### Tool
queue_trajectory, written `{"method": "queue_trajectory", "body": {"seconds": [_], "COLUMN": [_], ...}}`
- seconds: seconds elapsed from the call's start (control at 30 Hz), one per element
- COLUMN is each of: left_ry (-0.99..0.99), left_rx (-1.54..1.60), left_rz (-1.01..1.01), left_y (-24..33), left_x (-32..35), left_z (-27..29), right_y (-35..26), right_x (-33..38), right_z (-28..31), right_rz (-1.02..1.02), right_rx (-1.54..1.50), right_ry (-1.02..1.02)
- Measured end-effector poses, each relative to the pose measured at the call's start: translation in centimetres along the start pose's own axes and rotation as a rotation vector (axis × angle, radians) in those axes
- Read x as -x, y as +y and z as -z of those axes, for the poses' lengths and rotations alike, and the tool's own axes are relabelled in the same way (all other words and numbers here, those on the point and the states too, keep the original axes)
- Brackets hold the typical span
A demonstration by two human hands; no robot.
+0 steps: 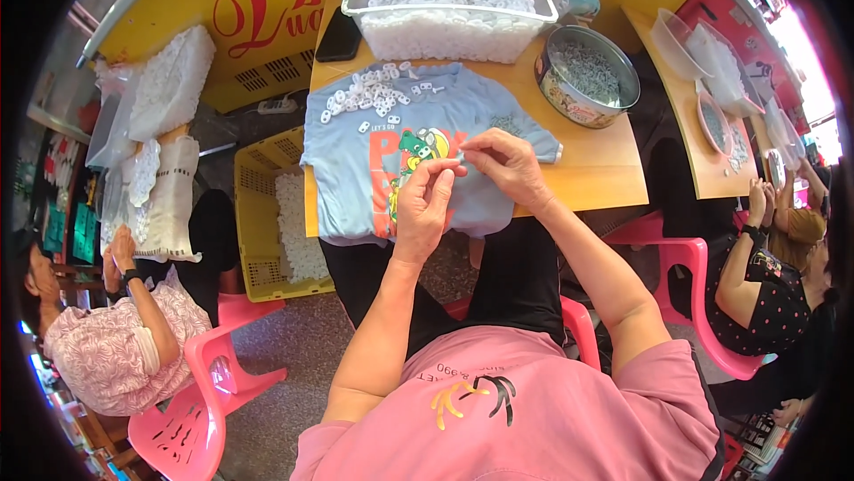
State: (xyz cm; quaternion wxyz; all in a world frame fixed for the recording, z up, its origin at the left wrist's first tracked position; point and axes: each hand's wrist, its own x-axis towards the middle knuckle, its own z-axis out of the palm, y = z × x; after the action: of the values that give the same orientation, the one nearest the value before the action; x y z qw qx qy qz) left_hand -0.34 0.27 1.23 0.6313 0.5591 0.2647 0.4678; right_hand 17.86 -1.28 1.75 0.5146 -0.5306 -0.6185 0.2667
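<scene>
My left hand (425, 205) and my right hand (509, 167) meet over a blue-grey T-shirt (342, 183) spread on the table. The fingertips of both hands are pinched close together. Something tiny and pale shows between them, too small to name. Beyond my left hand, a loose pile of small white plastic pieces with holes (372, 89) lies on the shirt. A small heap of grey screw-like metal parts (507, 123) sits just past my right hand. The round tin (580, 107) at the right holds many more such parts.
A clear bin (452, 38) full of white pieces stands at the table's far side, beside a black phone (339, 37). A yellow crate (258, 214) is on the floor to the left. Other people sit at tables on both sides, on pink chairs (200, 383).
</scene>
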Motion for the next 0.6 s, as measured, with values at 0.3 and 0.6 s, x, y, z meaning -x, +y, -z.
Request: {"method": "queue_trajectory", "body": {"seconds": [0.3,0.6], "left_ry": [-0.015,-0.020], "left_rx": [-0.035,-0.244], "left_rz": [0.014,-0.041], "left_y": [0.20,-0.08], "left_x": [0.07,-0.03], "left_z": [-0.22,-0.40], "right_y": [0.75,0.37], "right_x": [0.01,-0.40], "right_z": [0.22,0.11], "right_rz": [-0.013,-0.128], "right_rx": [-0.029,-0.115], "right_ry": [0.002,0.038]}}
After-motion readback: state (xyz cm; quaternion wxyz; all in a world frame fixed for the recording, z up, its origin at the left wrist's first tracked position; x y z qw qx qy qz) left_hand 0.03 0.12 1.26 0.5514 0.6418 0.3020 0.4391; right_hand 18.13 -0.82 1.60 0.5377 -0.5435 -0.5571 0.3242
